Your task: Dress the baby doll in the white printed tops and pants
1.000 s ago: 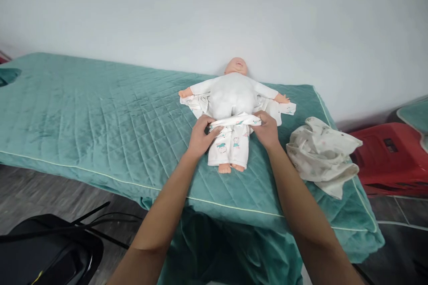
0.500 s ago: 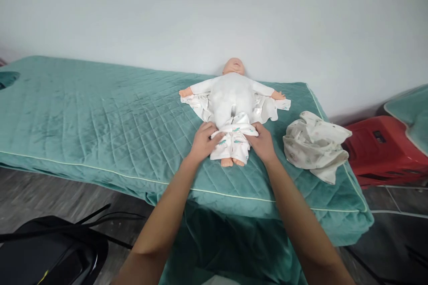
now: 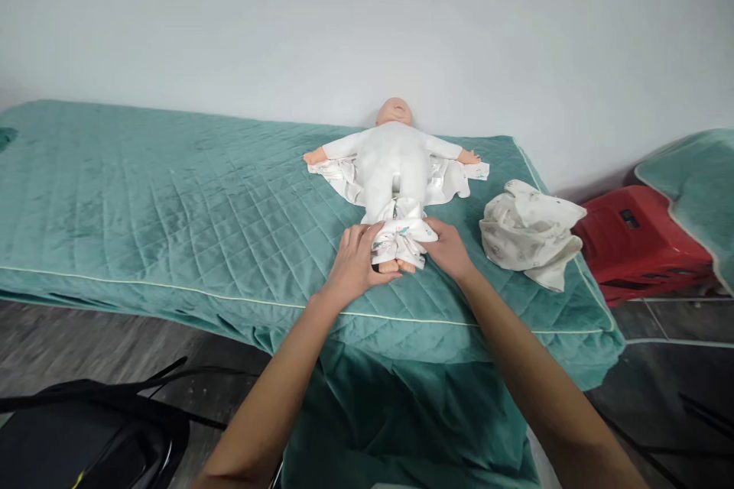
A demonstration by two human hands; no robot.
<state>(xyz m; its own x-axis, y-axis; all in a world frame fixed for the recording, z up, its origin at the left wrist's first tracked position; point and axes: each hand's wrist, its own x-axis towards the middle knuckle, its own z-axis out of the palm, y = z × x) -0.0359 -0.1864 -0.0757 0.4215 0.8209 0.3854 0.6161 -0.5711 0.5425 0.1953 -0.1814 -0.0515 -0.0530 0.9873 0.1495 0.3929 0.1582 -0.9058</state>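
A baby doll (image 3: 395, 164) in a white body suit lies on its back with its arms spread. White printed baby trousers (image 3: 401, 237) are bunched around its lower legs, and its feet (image 3: 397, 266) stick out at the bottom. My left hand (image 3: 352, 263) is at the left side of the trousers, thumb and fingers apart, the thumb near the feet. On the other side, my right hand (image 3: 450, 247) pinches the trousers' edge. A printed baby top (image 3: 456, 182) lies spread beneath the doll's back and arms.
The green quilted bed (image 3: 172, 191) stands against a white wall. A crumpled white printed cloth (image 3: 531, 233) lies at right on the bed. Beyond the bed's right end is a red plastic stool (image 3: 639, 237). A black object (image 3: 92, 435) is at lower left.
The trousers' waist has moved down the doll's legs, baring more of them. My left hand has opened, its thumb shifting down toward the feet. My right hand still holds the cloth.
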